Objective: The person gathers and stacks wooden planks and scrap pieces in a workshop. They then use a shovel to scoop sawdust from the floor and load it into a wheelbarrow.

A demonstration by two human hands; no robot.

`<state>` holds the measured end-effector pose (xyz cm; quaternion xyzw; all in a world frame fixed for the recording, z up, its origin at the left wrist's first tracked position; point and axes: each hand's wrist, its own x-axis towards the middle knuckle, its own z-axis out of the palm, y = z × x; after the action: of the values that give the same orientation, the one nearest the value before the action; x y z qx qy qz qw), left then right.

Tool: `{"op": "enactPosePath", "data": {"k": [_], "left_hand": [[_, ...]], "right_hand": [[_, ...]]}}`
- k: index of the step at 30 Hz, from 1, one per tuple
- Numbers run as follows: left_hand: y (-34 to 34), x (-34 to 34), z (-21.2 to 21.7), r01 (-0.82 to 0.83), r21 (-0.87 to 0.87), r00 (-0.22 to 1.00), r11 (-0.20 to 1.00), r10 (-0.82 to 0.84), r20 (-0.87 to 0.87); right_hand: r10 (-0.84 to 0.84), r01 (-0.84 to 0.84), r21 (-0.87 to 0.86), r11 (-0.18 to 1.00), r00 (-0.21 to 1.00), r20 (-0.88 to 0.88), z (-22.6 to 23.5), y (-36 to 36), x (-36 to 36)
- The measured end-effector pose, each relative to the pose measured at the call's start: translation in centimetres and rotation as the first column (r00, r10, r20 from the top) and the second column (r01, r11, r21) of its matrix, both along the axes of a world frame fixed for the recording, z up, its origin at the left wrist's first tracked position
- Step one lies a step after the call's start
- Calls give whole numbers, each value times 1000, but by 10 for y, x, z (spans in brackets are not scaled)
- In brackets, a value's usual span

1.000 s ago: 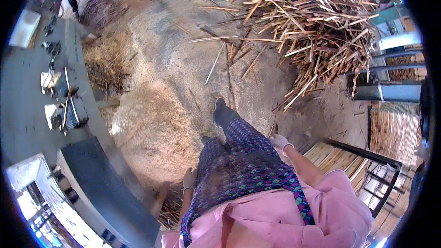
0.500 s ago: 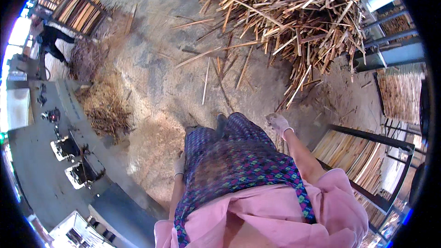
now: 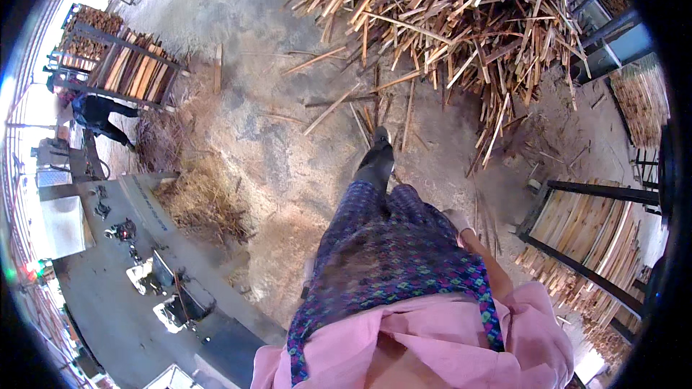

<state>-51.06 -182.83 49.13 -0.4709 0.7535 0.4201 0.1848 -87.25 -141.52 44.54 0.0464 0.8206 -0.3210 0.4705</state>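
Note:
My right hand, in a pale work glove, hangs beside my right thigh. It is blurred and partly behind the patterned apron, so its fingers do not show clearly; I see nothing held in it. Of my left hand only a pale sliver of glove appears at the left edge of the apron, its fingers hidden. One dark boot is stretched forward on the dusty floor, close to loose wooden strips. Beyond them lies a large heap of thin wood strips.
At left stands a long grey machine, with a sawdust and bark pile beside it. A person in dark clothes is near a rack of boards. Stacked planks in a dark frame stand at right.
I have stepped forward, one boot now reaching ahead. My right hand has swung back toward my thigh, and my left hand has slipped mostly behind the apron. The surroundings have shifted in view.

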Motion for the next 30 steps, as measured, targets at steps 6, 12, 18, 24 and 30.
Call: {"op": "enactPosePath", "data": {"k": [6, 12, 18, 24, 30], "left_hand": [[-56, 1, -2, 69, 26, 992, 997, -72, 107], [-145, -27, -5, 36, 26, 996, 999, -38, 82], [-223, 33, -16, -291, 73, 957, 954, 290, 25], [-320, 41, 12, -94, 88, 965, 992, 69, 253], [-446, -36, 23, 631, -114, 756, 767, -576, 310]], "right_hand": [[184, -180, 52, 982, 979, -89, -6, 12, 31], [298, -288, 227, 930, 955, -9, -23, 11, 24], [256, -286, 360, 888, 958, 131, -33, -183, -64], [279, -284, -42, 958, 955, -96, 47, -428, -139], [352, -345, 103, 933, 935, -50, 98, -504, -145]]}}
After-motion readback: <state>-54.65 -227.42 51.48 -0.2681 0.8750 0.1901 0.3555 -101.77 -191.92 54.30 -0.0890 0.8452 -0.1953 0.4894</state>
